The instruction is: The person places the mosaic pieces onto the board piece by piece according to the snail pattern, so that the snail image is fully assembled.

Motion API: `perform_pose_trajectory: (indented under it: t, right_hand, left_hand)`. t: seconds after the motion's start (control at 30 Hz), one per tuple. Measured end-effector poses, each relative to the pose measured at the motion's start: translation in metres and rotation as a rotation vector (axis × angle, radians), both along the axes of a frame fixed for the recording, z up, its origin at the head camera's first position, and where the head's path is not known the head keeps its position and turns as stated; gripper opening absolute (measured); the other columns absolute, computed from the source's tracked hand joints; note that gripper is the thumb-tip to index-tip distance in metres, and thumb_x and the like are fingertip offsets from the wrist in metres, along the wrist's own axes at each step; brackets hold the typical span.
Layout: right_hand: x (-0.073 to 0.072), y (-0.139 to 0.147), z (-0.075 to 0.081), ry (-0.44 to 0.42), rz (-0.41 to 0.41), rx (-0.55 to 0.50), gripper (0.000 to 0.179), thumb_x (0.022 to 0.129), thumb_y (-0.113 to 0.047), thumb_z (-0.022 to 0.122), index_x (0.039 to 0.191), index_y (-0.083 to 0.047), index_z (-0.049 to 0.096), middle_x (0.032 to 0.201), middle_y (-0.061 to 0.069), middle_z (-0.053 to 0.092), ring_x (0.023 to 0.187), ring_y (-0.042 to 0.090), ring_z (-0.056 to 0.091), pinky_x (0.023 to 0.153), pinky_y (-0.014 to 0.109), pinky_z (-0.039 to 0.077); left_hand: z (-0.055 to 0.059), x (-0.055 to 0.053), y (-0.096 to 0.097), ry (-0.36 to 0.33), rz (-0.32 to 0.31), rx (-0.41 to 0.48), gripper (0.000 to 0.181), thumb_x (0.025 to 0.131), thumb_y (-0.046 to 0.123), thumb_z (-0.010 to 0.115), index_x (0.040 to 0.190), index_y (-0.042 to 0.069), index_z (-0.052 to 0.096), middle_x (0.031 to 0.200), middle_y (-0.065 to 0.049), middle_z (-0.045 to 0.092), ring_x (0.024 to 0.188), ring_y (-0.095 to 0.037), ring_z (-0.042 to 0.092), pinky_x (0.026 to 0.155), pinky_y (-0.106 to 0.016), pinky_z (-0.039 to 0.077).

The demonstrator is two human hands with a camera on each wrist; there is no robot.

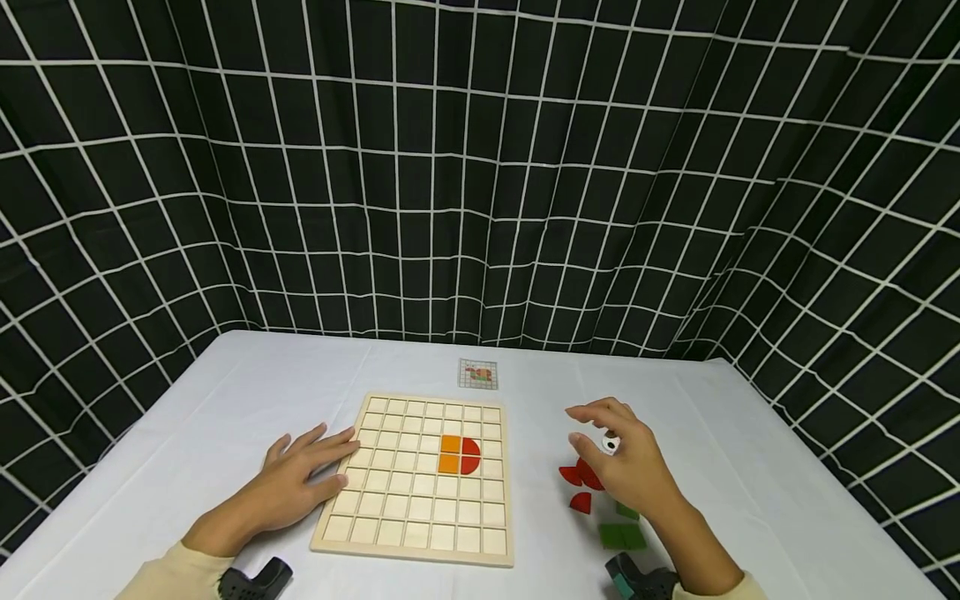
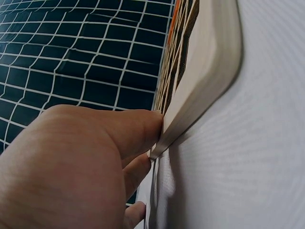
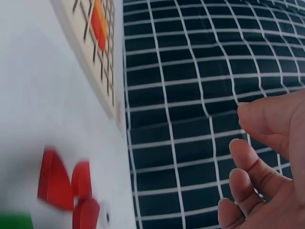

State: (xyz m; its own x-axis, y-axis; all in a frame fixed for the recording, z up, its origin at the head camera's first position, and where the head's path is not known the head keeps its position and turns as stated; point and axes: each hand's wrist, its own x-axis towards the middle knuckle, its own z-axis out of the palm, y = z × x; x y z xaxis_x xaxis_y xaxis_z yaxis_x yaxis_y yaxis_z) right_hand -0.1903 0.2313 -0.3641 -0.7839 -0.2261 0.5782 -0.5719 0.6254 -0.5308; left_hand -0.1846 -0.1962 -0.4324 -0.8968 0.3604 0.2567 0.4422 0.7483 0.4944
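Note:
A pale wooden grid board (image 1: 411,553) lies on the table, with two orange squares (image 1: 450,453) and two red quarter-round pieces (image 1: 470,457) side by side in its cells. At its left edge rests my left hand (image 1: 296,483), fingers fairly straight; the left wrist view shows fingertips against the board's side (image 2: 200,90). My right hand (image 1: 628,457) hovers right of the board, thumb and fingers apart with nothing between them. Below and beside it lie several loose red quarter-round pieces (image 1: 581,502) and a white round piece with a dark dot (image 1: 611,443), partly covered by the hand.
Green square pieces (image 1: 622,536) lie near the right wrist. A small card with a coloured picture on a grid (image 1: 478,374) sits beyond the board. The white tabletop (image 1: 300,367) ends at a black curtain with white grid lines (image 1: 450,192).

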Motion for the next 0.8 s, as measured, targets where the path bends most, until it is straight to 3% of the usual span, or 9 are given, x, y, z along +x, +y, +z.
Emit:
perform_pose_trajectory:
  t: [0.2, 0.37, 0.53, 0.63, 0.8]
  right_hand:
    - [0.001, 0.018, -0.005, -0.03, -0.026, 0.002, 0.033, 0.082, 0.004, 0.072, 0.11, -0.013, 0.071, 0.102, -0.009, 0.063, 0.092, 0.014, 0.051, 0.073, 0.033, 0.044]
    - [0.0, 0.026, -0.017, -0.069, -0.038, 0.006, 0.032, 0.084, 0.008, 0.068, 0.109, -0.012, 0.071, 0.101, -0.003, 0.065, 0.09, 0.023, 0.053, 0.073, 0.038, 0.044]
    - [-0.006, 0.03, -0.033, -0.166, -0.031, 0.013, 0.032, 0.084, 0.01, 0.064, 0.11, -0.008, 0.072, 0.104, 0.001, 0.066, 0.095, 0.024, 0.053, 0.074, 0.042, 0.045]
    - [-0.01, 0.031, -0.042, -0.225, -0.022, 0.045, 0.032, 0.085, 0.009, 0.065, 0.111, -0.008, 0.072, 0.106, -0.003, 0.065, 0.098, 0.022, 0.051, 0.074, 0.039, 0.046]
    - [-0.012, 0.029, -0.052, -0.234, 0.027, 0.142, 0.033, 0.082, 0.008, 0.067, 0.108, -0.012, 0.073, 0.105, -0.007, 0.062, 0.094, 0.019, 0.047, 0.07, 0.031, 0.046]
  left_hand:
    - [-0.001, 0.0, 0.0, -0.007, -0.001, 0.004, 0.041, 0.093, 0.027, 0.063, 0.131, 0.011, 0.062, 0.144, -0.007, 0.047, 0.136, -0.045, 0.027, 0.101, -0.069, 0.003]
    - [-0.002, 0.0, 0.001, -0.026, 0.003, 0.012, 0.041, 0.094, 0.028, 0.062, 0.131, 0.011, 0.061, 0.145, -0.007, 0.046, 0.136, -0.045, 0.026, 0.102, -0.069, 0.002]
    - [-0.002, 0.0, 0.001, -0.02, 0.0, 0.008, 0.041, 0.094, 0.028, 0.062, 0.131, 0.011, 0.061, 0.145, -0.006, 0.047, 0.136, -0.044, 0.027, 0.102, -0.068, 0.002]
    - [-0.001, 0.0, 0.0, -0.006, -0.001, 0.002, 0.041, 0.093, 0.027, 0.063, 0.131, 0.011, 0.062, 0.144, -0.006, 0.047, 0.136, -0.044, 0.028, 0.102, -0.068, 0.003]
    - [-0.001, -0.002, -0.001, -0.002, -0.002, -0.005, 0.041, 0.093, 0.028, 0.063, 0.131, 0.012, 0.061, 0.144, -0.006, 0.047, 0.136, -0.044, 0.027, 0.102, -0.068, 0.004]
